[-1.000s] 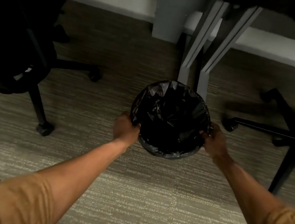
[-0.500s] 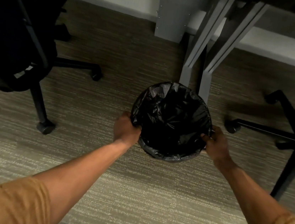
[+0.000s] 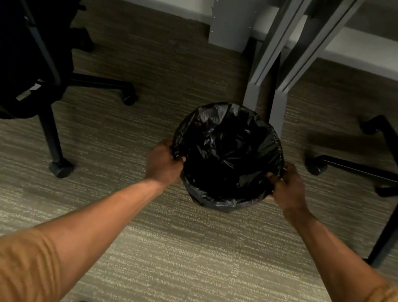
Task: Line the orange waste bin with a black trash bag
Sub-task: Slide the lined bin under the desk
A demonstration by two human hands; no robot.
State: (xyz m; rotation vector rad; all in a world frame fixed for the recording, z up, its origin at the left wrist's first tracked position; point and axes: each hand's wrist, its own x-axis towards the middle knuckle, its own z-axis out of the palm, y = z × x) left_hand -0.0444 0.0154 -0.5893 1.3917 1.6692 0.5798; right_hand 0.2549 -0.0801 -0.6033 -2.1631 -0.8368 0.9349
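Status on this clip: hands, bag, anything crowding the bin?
Left hand and right hand pinch the crinkled black plastic trash bag at opposite rim sides. Bag folded over rim, bin hidden. Grey metal desk leg directly behind.

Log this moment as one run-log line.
left hand: gripping trash bag edge | right hand: gripping opposite edge | bag: draped over bin rim

One head cam only, looking fwd and steeply down at carpet, arms reaching out below, bin close, mid-frame.
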